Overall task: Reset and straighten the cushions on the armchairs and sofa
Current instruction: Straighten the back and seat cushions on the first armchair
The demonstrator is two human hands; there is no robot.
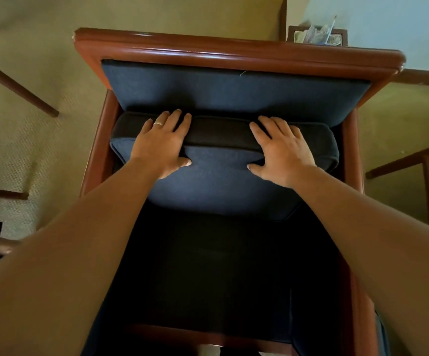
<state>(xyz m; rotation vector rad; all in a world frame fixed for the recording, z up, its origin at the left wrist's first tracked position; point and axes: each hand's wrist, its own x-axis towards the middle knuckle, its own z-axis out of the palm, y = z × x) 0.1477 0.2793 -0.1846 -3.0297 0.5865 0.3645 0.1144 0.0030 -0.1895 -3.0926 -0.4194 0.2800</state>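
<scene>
A wooden armchair (234,51) with dark blue upholstery fills the middle of the view. Its loose blue seat cushion (221,183) is tilted up, with its far edge against the padded backrest (234,91). My left hand (163,145) grips the cushion's upper edge on the left, fingers over the top and thumb on the front face. My right hand (281,150) holds the same edge on the right in the same way. Below the cushion the dark seat base (221,265) is in shadow.
Beige carpet (28,140) surrounds the chair. Wooden legs of other furniture (15,88) cross the left side, and a wooden frame (419,160) stands at the right. A small wooden box with papers (316,34) sits behind the chair by the pale wall.
</scene>
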